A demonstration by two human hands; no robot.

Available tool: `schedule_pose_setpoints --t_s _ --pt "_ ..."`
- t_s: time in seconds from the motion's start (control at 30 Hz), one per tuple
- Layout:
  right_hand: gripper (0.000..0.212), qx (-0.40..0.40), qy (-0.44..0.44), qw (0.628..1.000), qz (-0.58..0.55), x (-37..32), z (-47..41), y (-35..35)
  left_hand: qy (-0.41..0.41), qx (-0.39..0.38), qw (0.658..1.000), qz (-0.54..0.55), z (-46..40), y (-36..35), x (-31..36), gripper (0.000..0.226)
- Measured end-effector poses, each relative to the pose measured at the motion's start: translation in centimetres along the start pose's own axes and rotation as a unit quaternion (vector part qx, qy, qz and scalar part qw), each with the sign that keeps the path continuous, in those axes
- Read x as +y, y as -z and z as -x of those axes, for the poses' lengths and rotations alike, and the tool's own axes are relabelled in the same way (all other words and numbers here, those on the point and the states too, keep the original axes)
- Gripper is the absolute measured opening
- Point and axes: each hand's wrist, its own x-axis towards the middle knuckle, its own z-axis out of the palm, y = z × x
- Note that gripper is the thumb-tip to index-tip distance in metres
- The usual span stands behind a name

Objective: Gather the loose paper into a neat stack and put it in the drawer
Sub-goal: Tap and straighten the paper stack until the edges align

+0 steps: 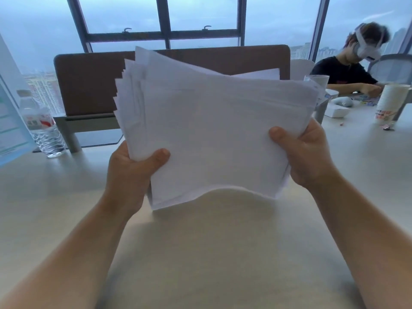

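**Sheets held, edges uneven**

Both the left hand (136, 166) and the right hand (305, 152) have their grip closed on the paper stack (211, 130), held above the bench (200, 253) near its middle. Fanned edges may slip if the grip loosens. No drawer is visible. A water bottle (42, 128) stands toward the far left edge; the near bench is open.

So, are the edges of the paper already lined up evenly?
No, the paper held by both hands fans out, with staggered corners showing at its upper left.
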Motion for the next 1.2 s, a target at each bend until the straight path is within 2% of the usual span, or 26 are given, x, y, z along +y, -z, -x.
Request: schedule_pose_setpoints --t_s 0.07,0.13,0.27,0.33,0.43,0.53,0.67,0.7,0.77,0.9,0.93,1.0,1.07,1.13,1.17,1.2 --pt "0.032 0.018 -0.001 0.999 0.032 0.4 -0.1 0.3 0.014 0.018 1.0 -0.02 0.0 0.7 -0.5 0.03" --pt "0.032 0.036 -0.016 0.999 0.033 0.9 -0.3 0.8 0.027 0.036 0.998 -0.041 -0.4 1.8 -1.0 0.038" --pt "0.027 0.026 -0.09 0.995 0.034 2.3 -0.1 1.3 0.127 -0.017 0.992 0.019 -0.6 3.3 -2.0 0.084" --pt "0.026 0.011 -0.124 0.991 0.049 3.5 0.3 1.1 0.171 -0.04 0.984 0.012 -0.2 3.1 -2.0 0.095" --pt "0.022 0.016 -0.134 0.989 0.051 4.2 0.7 0.6 0.149 -0.035 0.987 -0.049 0.1 2.6 -1.7 0.093" --pt "0.022 0.034 -0.114 0.993 0.014 3.7 0.4 0.3 0.09 -0.018 0.994 -0.058 0.0 1.9 -0.7 0.086" --pt "0.025 0.048 -0.092 0.993 -0.059 2.6 -0.1 0.9 0.06 0.015 0.998 0.013 -0.2 1.2 0.5 0.036" --pt "0.026 0.042 -0.088 0.993 -0.066 2.5 -0.2 1.1 0.071 0.018 0.997 0.021 -0.2 1.3 0.6 0.037" --pt "0.031 0.027 -0.083 0.994 -0.065 2.4 -0.2 1.3 0.097 0.017 0.995 0.016 0.1 1.3 0.6 0.055" --pt "0.055 -0.002 -0.096 0.994 -0.051 2.8 0.2 0.7 0.091 0.031 0.995 0.035 0.3 1.1 0.7 0.072" --pt "0.054 -0.002 -0.1 0.994 -0.036 2.8 0.4 0.5 0.088 0.026 0.995 0.043 0.3 0.9 0.9 0.069" --pt "0.033 0.019 -0.09 0.995 0.041 2.6 0.3 0.4 0.084 0.017 0.995 0.051 0.4 0.7 1.2 0.066" --pt "0.019 0.043 -0.067 0.993 0.093 2.0 0.2 0.2 0.077 0.01 0.996 0.049 0.5 0.6 1.4 0.082" --pt "0.02 0.049 -0.041 0.996 0.067 1.0 0.1 0.0 0.054 0.006 0.998 0.043 0.7 0.4 1.8 0.092" --pt "0.02 0.047 -0.03 0.998 0.041 0.4 0.1 -0.2 0.045 0.003 0.998 0.051 0.6 0.2 2.1 0.086" --pt "0.019 0.039 -0.018 0.999 0.014 -0.2 0.2 -0.2 0.036 -0.003 0.997 0.067 0.6 0.1 2.2 0.072"
